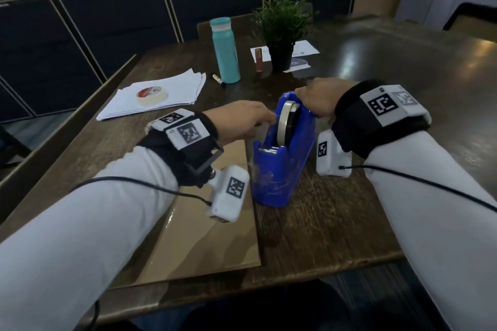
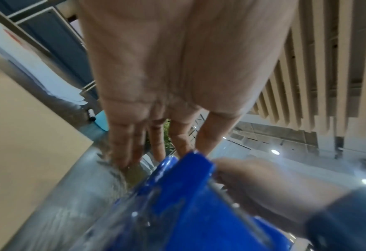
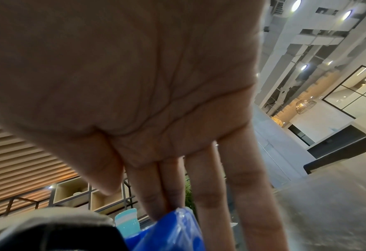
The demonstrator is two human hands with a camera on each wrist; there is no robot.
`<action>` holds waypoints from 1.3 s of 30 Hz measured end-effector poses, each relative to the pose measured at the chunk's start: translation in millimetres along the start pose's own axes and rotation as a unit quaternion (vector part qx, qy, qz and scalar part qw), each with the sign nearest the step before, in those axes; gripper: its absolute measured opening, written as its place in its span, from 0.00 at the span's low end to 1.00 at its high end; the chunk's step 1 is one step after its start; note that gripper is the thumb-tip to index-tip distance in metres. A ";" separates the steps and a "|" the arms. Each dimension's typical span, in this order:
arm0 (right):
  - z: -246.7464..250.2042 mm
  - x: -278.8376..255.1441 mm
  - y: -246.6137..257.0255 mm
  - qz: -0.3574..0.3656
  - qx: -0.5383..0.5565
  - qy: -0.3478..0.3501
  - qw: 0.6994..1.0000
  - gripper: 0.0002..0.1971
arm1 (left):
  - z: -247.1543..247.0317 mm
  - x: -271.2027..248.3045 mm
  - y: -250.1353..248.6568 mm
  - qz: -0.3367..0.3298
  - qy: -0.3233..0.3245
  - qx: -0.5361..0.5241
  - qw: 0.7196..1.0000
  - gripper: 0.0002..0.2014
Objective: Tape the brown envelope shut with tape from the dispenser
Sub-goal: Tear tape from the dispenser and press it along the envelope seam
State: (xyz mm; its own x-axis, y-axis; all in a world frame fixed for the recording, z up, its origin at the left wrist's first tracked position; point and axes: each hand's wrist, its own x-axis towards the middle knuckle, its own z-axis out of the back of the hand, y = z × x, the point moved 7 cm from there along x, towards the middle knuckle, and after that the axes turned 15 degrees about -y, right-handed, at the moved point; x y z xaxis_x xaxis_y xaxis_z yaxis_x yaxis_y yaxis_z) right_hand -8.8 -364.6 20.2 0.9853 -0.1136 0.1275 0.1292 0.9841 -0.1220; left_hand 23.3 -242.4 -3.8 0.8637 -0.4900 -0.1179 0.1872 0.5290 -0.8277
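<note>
A blue tape dispenser (image 1: 282, 153) stands on the dark wooden table (image 1: 336, 223), a roll of tape (image 1: 286, 121) in its cradle. The brown envelope (image 1: 215, 236) lies flat just left of it, partly under my left forearm. My left hand (image 1: 265, 115) reaches with straight fingers (image 2: 156, 146) to the dispenser's (image 2: 188, 203) left flank near the roll and holds nothing. My right hand (image 1: 304, 95) rests on the dispenser's far top end, its straight fingers (image 3: 177, 195) touching the blue plastic (image 3: 173, 229). The envelope's (image 2: 27, 127) flap is hidden.
A stack of white papers (image 1: 183, 88) with a loose tape roll (image 1: 152, 97) on it lies at the back left. Behind the dispenser stand a teal bottle (image 1: 225, 51), a marker (image 1: 219, 79), a small tube (image 1: 259, 59) and a potted plant (image 1: 282, 35). Dark cabinets line the far wall.
</note>
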 end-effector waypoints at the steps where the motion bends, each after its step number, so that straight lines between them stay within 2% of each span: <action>1: -0.3 1.8 0.2 0.005 -0.008 -0.005 1.000 0.14 | 2.7 -1.6 0.6 -0.005 0.002 0.033 0.999 0.08; 4: 0.2 4.5 1.0 0.011 -0.025 -0.018 0.999 0.15 | 10.0 -7.8 2.7 0.012 0.012 0.085 0.996 0.10; 8: 2.6 3.1 6.0 0.009 -0.037 -0.023 0.999 0.16 | 13.6 -14.9 -0.3 0.041 0.039 0.102 0.993 0.07; 11: 3.3 2.0 8.5 0.006 -0.041 -0.022 0.999 0.15 | 13.9 -19.9 2.5 0.059 0.052 0.111 0.991 0.11; 19: 5.7 0.7 9.1 -0.016 -0.024 -0.024 0.999 0.15 | 21.9 -30.9 11.6 0.089 0.036 0.023 0.995 0.11; 24: 6.8 -2.0 10.2 -0.023 -0.025 -0.020 0.999 0.15 | 12.4 -38.8 26.0 0.099 0.042 -0.062 0.992 0.05; 31: 7.4 -4.2 9.9 -0.047 -0.003 -0.017 0.999 0.17 | 9.9 -49.0 31.6 0.075 0.058 -0.123 0.988 0.11; 35: 8.0 -5.7 11.8 -0.040 -0.017 -0.003 0.999 0.16 | 9.9 -51.7 34.9 0.085 0.060 -0.149 0.983 0.06; 39: 11.2 -9.1 14.0 -0.049 -0.001 0.002 0.999 0.17 | 10.6 -53.2 37.5 0.099 0.046 -0.176 0.978 0.07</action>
State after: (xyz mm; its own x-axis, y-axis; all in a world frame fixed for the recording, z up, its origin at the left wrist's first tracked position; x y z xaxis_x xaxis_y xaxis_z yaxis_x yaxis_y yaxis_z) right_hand -17.2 -348.3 28.3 0.9682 -0.2108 0.1350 0.2262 0.9678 -0.1107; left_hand -10.7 -189.1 -22.7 0.8182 -0.4704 -0.3305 -0.1659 0.3573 -0.9191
